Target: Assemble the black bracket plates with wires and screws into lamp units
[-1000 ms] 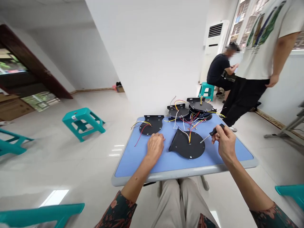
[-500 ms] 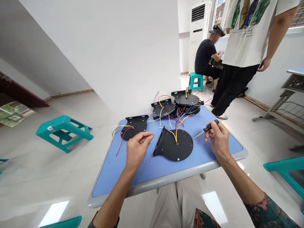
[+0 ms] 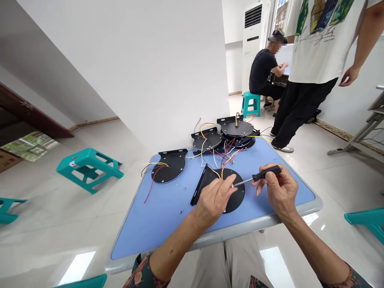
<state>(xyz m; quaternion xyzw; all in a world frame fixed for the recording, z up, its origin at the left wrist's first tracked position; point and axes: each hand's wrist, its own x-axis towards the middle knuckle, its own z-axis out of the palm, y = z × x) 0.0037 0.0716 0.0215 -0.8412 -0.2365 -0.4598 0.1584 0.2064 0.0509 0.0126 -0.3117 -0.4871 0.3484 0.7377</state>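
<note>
My right hand [image 3: 279, 192] grips a small screwdriver [image 3: 258, 177] by its black handle, the metal shaft pointing left. My left hand [image 3: 213, 201] rests over a round black metal plate [image 3: 237, 197] with an upturned bracket edge, its fingers pinched right at the screwdriver's tip; what they pinch is too small to make out. Red, yellow and white wires rise from the plate's middle. Two small screws [image 3: 180, 212] lie loose on the blue table [image 3: 162, 216] to the left.
Another black plate with wires [image 3: 168, 168] lies at the table's left, and several more are piled at the far edge [image 3: 228, 134]. A person in a white shirt [image 3: 315, 60] stands at the right; another sits behind. Teal stools [image 3: 88, 166] stand on the floor.
My left hand moved right from the table surface near the left plate onto the near plate, meeting the screwdriver tip. My right hand swung the screwdriver down towards the plate.
</note>
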